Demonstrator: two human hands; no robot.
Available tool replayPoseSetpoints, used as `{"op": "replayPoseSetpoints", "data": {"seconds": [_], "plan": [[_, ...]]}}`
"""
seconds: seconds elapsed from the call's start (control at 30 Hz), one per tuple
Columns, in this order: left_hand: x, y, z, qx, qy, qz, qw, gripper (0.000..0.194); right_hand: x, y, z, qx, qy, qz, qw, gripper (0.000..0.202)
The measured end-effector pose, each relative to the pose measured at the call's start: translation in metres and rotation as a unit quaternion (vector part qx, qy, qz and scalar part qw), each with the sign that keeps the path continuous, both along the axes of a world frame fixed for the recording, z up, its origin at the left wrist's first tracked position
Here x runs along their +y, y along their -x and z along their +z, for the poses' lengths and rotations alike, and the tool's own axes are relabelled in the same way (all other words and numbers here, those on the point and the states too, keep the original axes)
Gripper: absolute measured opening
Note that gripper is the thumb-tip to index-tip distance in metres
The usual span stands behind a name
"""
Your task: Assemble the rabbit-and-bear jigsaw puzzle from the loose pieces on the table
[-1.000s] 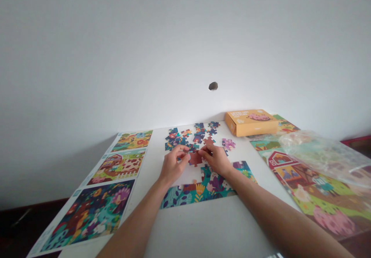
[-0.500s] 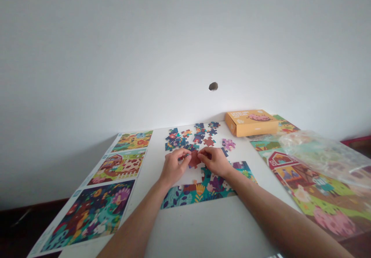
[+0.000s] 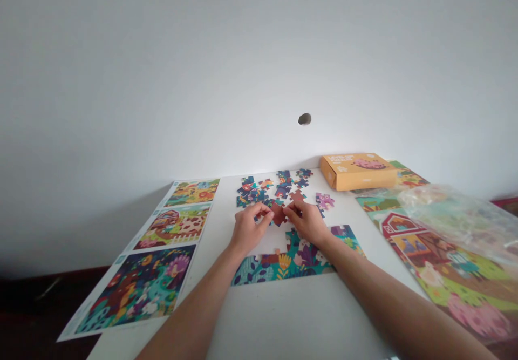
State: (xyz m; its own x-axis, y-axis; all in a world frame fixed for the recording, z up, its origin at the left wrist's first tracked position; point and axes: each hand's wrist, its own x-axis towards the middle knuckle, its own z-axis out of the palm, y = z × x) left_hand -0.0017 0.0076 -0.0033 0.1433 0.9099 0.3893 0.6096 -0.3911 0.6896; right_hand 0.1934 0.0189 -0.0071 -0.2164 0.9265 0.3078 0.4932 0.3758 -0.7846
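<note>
Between my hands is a reddish-brown puzzle piece (image 3: 278, 214), pinched at its left edge by my left hand (image 3: 251, 226) and at its right edge by my right hand (image 3: 306, 221). Both hands have thumb and fingers closed on it. Just below lies a partly joined puzzle (image 3: 283, 266) in teal, purple and yellow, its right end partly covered by my right forearm. Beyond my hands several loose puzzle pieces (image 3: 251, 194) are spread out, mostly dark blue. A second brown piece (image 3: 298, 195) lies behind my right hand, and a purple piece (image 3: 325, 201) to its right.
A yellow puzzle box (image 3: 358, 179) stands at the back right against the wall. Clear plastic bags (image 3: 449, 214) lie over a farm-picture puzzle (image 3: 449, 263) on the right. On the left, a printed picture sheet (image 3: 190, 244) overhangs the white table's (image 3: 299, 317) edge.
My hands have lifted or turned the brown piece slightly away from the joined puzzle, toward the loose pieces. The whole view has shifted a little as my head moved.
</note>
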Motion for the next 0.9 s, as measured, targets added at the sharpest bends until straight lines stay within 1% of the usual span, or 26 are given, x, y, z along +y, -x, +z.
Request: {"op": "replayPoseSetpoints", "data": {"seconds": [0.2, 0.27, 0.33, 0.43, 0.5, 0.57, 0.63, 0.73, 0.9], "plan": [[0.001, 0.0, -0.001, -0.007, -0.006, 0.008, 1.0, 0.015, -0.001, 0.0, 0.001, -0.019, -0.001, 0.011, 1.0, 0.025], [0.002, 0.0, -0.001, -0.016, -0.01, 0.01, 1.0, 0.014, -0.002, 0.0, 0.002, -0.04, -0.002, 0.024, 0.999, 0.028], [0.002, 0.001, -0.001, -0.016, -0.013, 0.009, 1.0, 0.015, -0.003, 0.0, 0.002, -0.055, -0.001, 0.022, 0.998, 0.034], [0.001, 0.001, 0.0, 0.003, -0.002, -0.009, 1.0, 0.016, -0.002, -0.001, 0.002, -0.046, -0.002, -0.027, 0.999, 0.043], [-0.002, 0.0, 0.002, 0.022, 0.014, -0.032, 0.999, 0.016, -0.001, -0.002, 0.002, -0.028, 0.0, -0.064, 0.998, 0.045], [-0.004, -0.001, 0.005, 0.05, 0.03, -0.062, 0.996, 0.017, 0.0, -0.003, 0.002, -0.016, 0.004, -0.089, 0.996, 0.045], [-0.006, -0.002, 0.006, 0.087, 0.041, -0.081, 0.992, 0.017, 0.001, -0.004, 0.002, -0.019, 0.004, -0.096, 0.995, 0.045], [-0.008, -0.003, 0.007, 0.125, 0.048, -0.088, 0.987, 0.016, 0.002, -0.004, 0.001, -0.028, -0.002, -0.093, 0.995, 0.044], [-0.008, -0.003, 0.005, 0.122, 0.049, -0.089, 0.987, 0.016, 0.002, -0.003, -0.001, -0.029, -0.006, -0.096, 0.995, 0.042]]}}
